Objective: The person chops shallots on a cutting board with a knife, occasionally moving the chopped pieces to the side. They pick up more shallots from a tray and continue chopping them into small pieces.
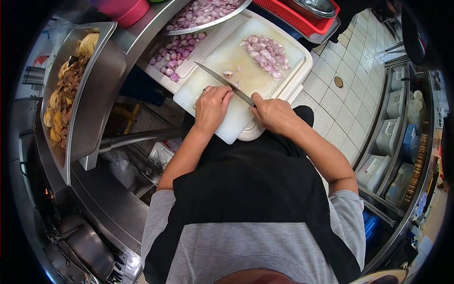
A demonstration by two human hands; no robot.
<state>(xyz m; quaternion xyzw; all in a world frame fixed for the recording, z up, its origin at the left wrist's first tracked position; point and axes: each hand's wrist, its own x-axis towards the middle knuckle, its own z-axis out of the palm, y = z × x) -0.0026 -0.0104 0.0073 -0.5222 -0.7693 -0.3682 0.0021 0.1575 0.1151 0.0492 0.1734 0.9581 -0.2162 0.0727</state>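
Note:
My right hand (pixel 272 113) is closed round the handle of a knife (pixel 220 80), whose blade points to the upper left across a white cutting board (pixel 198 90). Close to the blade, my left hand (pixel 212 106) rests on the board with its fingers bent together; whatever it holds is hidden. Small shallot pieces (pixel 228 74) lie just beyond the blade. A pile of sliced shallots (pixel 267 54) sits on the far right part of the board. Whole peeled shallots (pixel 177 54) fill the tub section to the left.
A metal bowl of shallots (pixel 203 14) stands at the back. On the left is a deep steel tray (pixel 94 94) of cooked food, with a pink container (pixel 125 12) behind it. A red basket (pixel 302 19) is at the back right, and shelves with boxes (pixel 390 130) line the right.

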